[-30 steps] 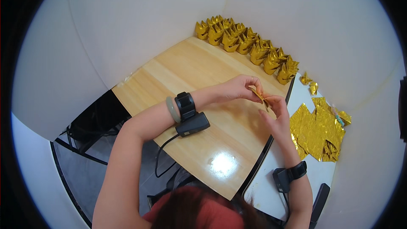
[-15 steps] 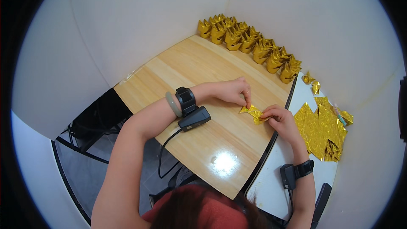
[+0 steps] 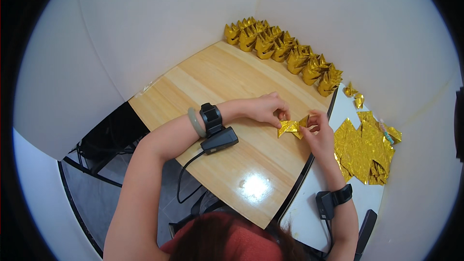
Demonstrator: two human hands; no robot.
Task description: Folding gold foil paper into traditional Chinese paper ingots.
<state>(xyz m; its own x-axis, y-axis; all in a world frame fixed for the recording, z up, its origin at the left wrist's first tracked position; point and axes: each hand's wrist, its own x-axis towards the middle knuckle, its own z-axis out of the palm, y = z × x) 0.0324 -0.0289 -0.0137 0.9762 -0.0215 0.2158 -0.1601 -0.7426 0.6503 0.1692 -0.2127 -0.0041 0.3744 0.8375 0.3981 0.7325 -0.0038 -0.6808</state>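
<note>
A small piece of folded gold foil paper (image 3: pixel 290 126) is held between my two hands, just above the wooden tabletop. Fingertips of my left hand (image 3: pixel 268 108) pinch its left end. At its right end, the thumb and fingers of my right hand (image 3: pixel 318 134) are closed on a raised corner. The piece has pointed ends and a narrow middle with creases. Right of my right hand lies a pile of flat gold foil sheets (image 3: pixel 360 147), some overlapping at angles.
Several stacks of folded gold foil shapes (image 3: pixel 282 48) line the far right edge of the wooden table (image 3: pixel 193 79). Two small gold pieces (image 3: pixel 358 100) sit on the white side table (image 3: pixel 309 222). Pale partition walls (image 3: pixel 159 14) rise behind. Cables hang from my wrist devices.
My right hand has risen slightly and turned, lifting the right corner of the foil piece upright. My left hand has shifted a little to the right, still pinching the left end.
</note>
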